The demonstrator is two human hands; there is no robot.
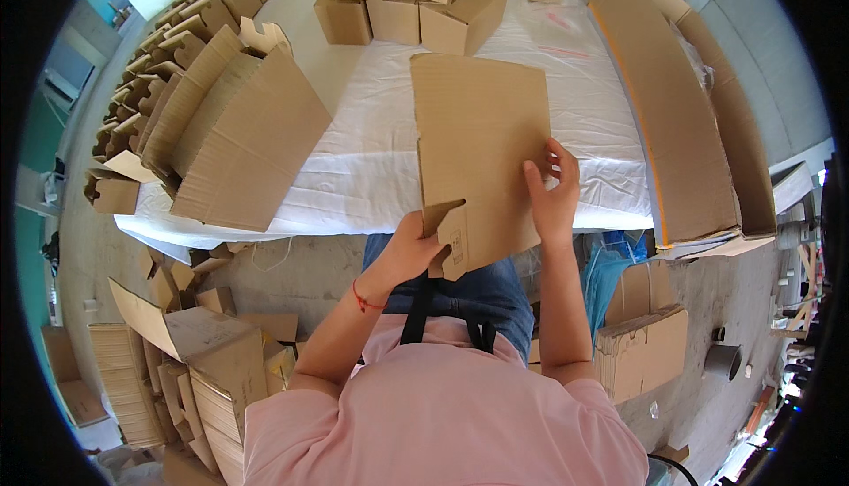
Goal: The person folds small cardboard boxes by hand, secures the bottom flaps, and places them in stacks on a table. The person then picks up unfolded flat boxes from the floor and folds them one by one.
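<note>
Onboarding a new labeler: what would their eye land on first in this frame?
First, the flat cardboard box blank held up at centre over the white-covered table, with the left hand at its lower flap and the right hand on its right edge. Next, the folded small boxes stacked at the table's far end, and the large cardboard sheets piled at its left.

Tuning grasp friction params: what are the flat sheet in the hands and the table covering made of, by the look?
Flat box blank: corrugated cardboard by the look, matte brown, with die-cut tabs and crease lines; left hand grips its lower edge, right hand its right side. Table cover: white sheet, wrinkled and draping over the edge; woven fabric or thin plastic, can't tell which.
</note>
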